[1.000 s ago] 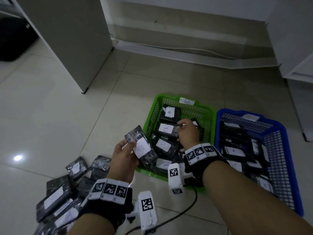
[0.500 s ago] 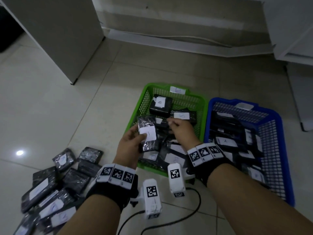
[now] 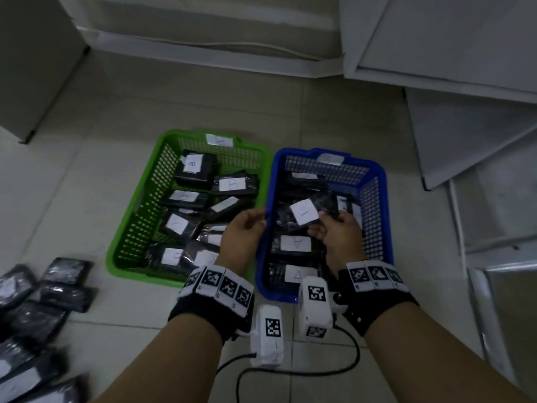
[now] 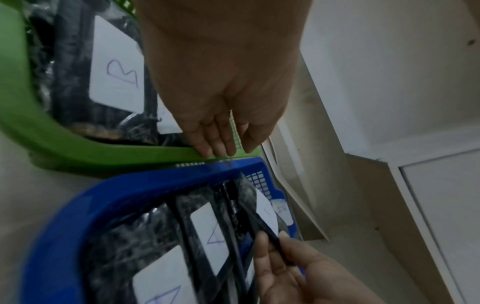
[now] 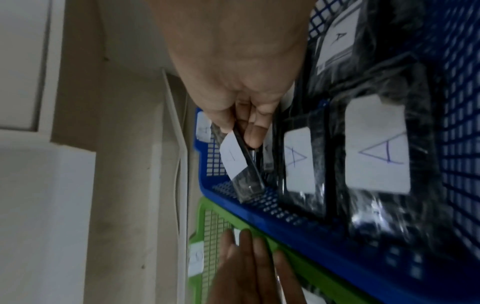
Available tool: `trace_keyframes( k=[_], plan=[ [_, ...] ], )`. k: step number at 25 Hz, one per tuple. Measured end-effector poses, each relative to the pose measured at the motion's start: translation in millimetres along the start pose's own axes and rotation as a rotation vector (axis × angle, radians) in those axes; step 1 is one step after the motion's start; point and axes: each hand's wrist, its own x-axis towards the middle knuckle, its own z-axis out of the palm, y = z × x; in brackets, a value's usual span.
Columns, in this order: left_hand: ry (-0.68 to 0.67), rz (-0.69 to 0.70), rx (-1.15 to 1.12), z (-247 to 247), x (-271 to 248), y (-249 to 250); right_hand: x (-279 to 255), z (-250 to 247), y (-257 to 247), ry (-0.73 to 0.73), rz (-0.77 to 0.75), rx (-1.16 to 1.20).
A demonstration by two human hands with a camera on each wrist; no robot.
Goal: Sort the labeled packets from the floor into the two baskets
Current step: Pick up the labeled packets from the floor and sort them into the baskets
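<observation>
Right hand (image 3: 338, 231) fingers pinching packet (image 3: 303, 212) mid-frame over blue basket (image 3: 380, 181). Left hand (image 3: 244, 232) fingers relaxed, empty. Could slip from edge pinch, landing askew.

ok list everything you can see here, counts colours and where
green basket: one, green, on the floor left of the blue one, holding about nine black packets, some labelled B
blue basket: one, blue, touching the green basket's right side, holding several black packets labelled A
held packet: one, black with white label, above the blue basket
loose packets: a pile, black, on the floor at far left
white panels: several, right and back
cable: one, black, near floor
left hand: open, empty, over the baskets' shared edge
right hand: fingers pinching the held packet
</observation>
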Motion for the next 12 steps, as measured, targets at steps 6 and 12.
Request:
trace_keyframes(
  k=[6, 12],
  plan=[
    [-0.012, -0.005, 0.013, 0.3, -12.5, -7.3, 9.7, -1.3, 13.5, -0.036, 0.177, 0.085],
    [0.002, 0.004, 0.075, -23.8, -18.1, -9.6, -19.7, 5.1, 31.0, -0.01, -0.088, -0.357]
  ],
)
